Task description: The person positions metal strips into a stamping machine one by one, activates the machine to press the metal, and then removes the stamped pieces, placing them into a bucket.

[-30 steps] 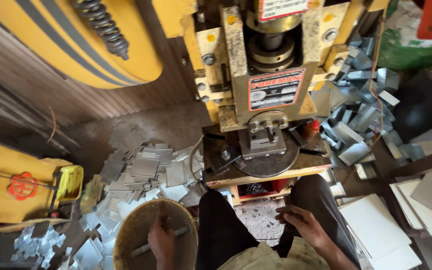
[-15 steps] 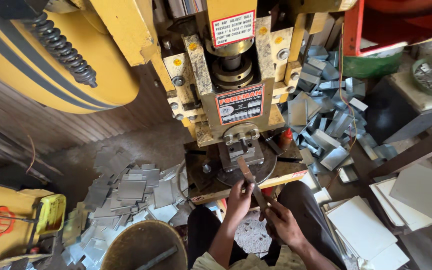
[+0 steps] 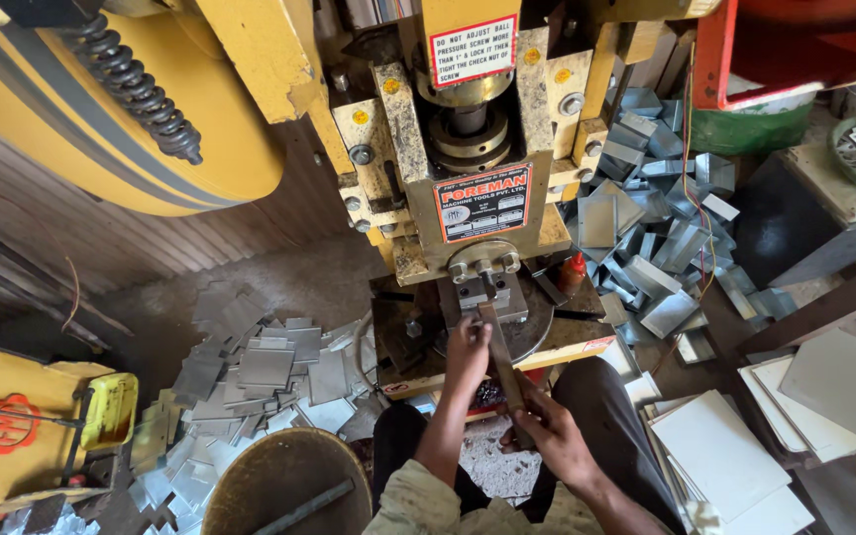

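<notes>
Metal strip (image 3: 503, 369): near end clamped in right hand (image 3: 552, 443), far end pinched by left hand (image 3: 468, 349). Its tip sits under the press die (image 3: 488, 289) (yellow press). Cut metal blanks (image 3: 255, 369) lie left of both grips.

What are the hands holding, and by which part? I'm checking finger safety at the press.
Both hold one long metal strip: the right hand grips its near end, the left hand steadies its far end at the press die.

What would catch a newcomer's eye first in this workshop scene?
The big yellow press towers at top centre, its flywheel at upper left. Below it, the left hand and right hand feed a metal strip into the die. Cut metal plates lie heaped at lower left.
</notes>
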